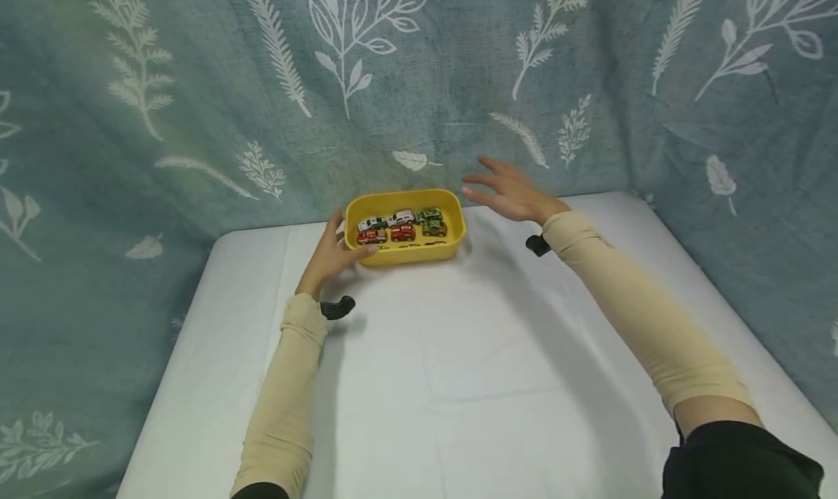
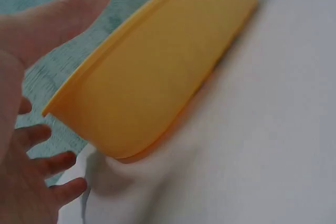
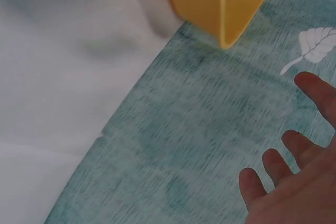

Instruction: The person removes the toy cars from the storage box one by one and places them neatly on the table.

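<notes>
The tub [image 1: 412, 255] stood upright at the far side of the bench [image 1: 419, 353], its long near wall facing the person. It looked like thin plastic, stiff and probably light, its smooth walls likely a bit slippery; the outturned rim promised a better catch than the walls. Inside the tub, toy cars [image 1: 401, 218] lay in rows, small and hard; they seemed loose enough to slide if it tipped, so a level hold at both short ends, fingers under the rim, looked safest.

At the tub's left end was the left hand [image 1: 329, 257], fingers and thumb spread wide and gripping nothing; its thumb lay over the near left corner in the head view, but whether it touched could not be told. To the right of the tub, well apart from it and raised, the right hand [image 1: 513, 195] had its fingers stretched out and held nothing. Behind the tub hung a leaf-patterned curtain [image 1: 458, 62].
</notes>
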A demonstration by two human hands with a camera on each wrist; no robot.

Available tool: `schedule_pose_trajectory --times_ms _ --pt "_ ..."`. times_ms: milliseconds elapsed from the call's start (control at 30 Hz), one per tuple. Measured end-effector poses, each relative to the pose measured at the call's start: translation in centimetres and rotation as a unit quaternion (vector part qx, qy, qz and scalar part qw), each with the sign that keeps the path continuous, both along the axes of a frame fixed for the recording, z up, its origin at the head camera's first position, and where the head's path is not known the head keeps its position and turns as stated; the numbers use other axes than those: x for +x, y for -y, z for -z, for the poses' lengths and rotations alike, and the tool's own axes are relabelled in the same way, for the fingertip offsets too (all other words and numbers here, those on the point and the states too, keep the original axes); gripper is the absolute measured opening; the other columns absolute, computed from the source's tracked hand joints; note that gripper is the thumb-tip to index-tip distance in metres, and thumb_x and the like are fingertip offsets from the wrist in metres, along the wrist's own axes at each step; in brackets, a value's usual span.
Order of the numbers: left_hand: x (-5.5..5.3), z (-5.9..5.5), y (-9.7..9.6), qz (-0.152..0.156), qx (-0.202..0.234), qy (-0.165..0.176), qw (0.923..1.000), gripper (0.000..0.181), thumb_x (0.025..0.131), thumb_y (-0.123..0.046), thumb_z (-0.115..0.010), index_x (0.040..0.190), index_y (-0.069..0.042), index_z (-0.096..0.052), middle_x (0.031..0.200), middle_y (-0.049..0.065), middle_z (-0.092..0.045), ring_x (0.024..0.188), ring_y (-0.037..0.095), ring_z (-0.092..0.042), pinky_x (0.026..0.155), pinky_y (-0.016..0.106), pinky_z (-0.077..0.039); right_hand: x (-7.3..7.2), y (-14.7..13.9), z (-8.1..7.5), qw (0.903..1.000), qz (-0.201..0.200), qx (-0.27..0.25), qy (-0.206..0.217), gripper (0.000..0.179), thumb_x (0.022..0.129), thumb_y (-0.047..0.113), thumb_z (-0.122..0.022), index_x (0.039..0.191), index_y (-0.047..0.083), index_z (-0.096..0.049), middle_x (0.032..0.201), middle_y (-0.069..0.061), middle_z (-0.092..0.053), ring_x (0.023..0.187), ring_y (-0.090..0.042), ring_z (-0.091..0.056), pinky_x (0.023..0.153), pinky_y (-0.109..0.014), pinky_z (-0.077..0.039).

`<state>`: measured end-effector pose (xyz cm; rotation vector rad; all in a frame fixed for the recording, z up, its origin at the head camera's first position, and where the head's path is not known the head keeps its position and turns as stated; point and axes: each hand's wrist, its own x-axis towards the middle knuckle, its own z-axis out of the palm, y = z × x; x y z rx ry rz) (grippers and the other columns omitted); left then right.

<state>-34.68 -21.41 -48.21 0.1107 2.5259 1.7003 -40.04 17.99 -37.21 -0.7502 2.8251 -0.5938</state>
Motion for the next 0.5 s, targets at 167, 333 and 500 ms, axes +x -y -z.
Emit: schedule_pose_trajectory --times_ms 167,333,500 --pt "0.1 1.8 0.2 -0.002 0.16 -0.007 0.9871 0.104 0.096 -0.01 -0.078 0.173 -0.024 -0.009 0.18 0.002 -0.014 0.163 0.032 -0.027 0.134 0.049 -0.024 -0.5 2.6 -0.2 0.9997 -0.024 -0.001 -0.009 0.078 0.106 0.071 -0.035 0.162 0.018 -0.047 0.18 -0.013 -0.006 0.165 -0.045 -0.003 0.13 -0.072 -0.003" --pt "0.1 3.2 0.5 -0.002 0.237 -0.031 0.9709 0.092 0.099 0.001 -0.069 0.172 -0.024 -0.019 0.178 0.005 -0.021 0.162 0.035 -0.028 0.133 0.054 -0.023 -1.3 5.3 0.3 0.9989 -0.043 -0.01 -0.018 0.075 0.104 0.069 -0.043 0.159 0.019 -0.052 0.179 -0.014 -0.01 0.165 -0.045 -0.006 0.13 -0.07 -0.005" --pt "0.1 3.7 0.3 -0.016 0.261 -0.014 0.9651 0.083 0.101 0.004 -0.065 0.169 -0.029 -0.031 0.177 -0.001 -0.025 0.162 0.031 -0.028 0.133 0.05 -0.025 -1.6 7.7 0.5 0.9978 -0.058 -0.003 -0.033 0.066 0.102 0.063 -0.056 0.152 0.021 -0.061 0.18 -0.01 -0.007 0.165 -0.045 -0.004 0.128 -0.074 -0.008"
